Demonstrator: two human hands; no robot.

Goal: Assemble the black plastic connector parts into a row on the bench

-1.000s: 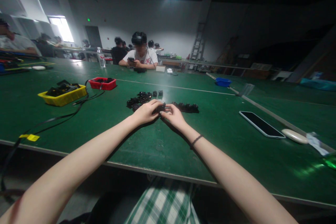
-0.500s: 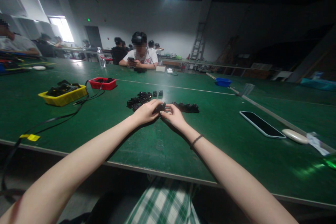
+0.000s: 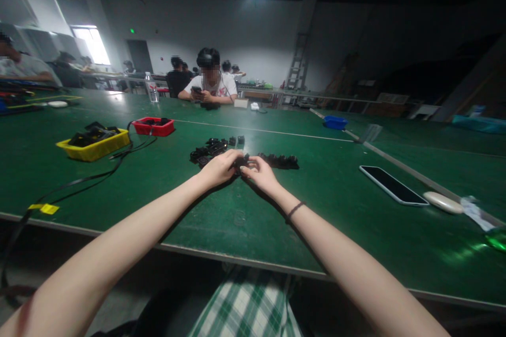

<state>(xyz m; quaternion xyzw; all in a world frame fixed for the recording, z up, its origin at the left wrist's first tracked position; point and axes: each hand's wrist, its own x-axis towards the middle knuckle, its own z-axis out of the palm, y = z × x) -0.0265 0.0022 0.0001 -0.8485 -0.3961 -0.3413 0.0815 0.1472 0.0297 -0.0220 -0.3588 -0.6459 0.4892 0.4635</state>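
My left hand (image 3: 221,167) is closed around a small black part (image 3: 239,164) just above the green table (image 3: 237,221). From the other side my right hand (image 3: 261,172) pinches the same part with thumb and fingers. Its exact kind is too dark and too covered to make out. Behind my left hand lies a pile of black parts (image 3: 209,148), with two small black blocks (image 3: 237,140) at its far end. A row of similar black pieces (image 3: 282,161) stretches to the right, just beyond my right hand.
To the left stand a yellow bin (image 3: 95,146) and a red bin (image 3: 153,126) with black parts inside, beside a black cable (image 3: 95,178). A phone (image 3: 393,185) and a cream oval object (image 3: 443,202) lie at the right. Across the table sits a person (image 3: 211,81) holding a phone.
Both hands stay on the black part in nearly the same place, its tilt slightly altered. The whole view has shifted very slightly.
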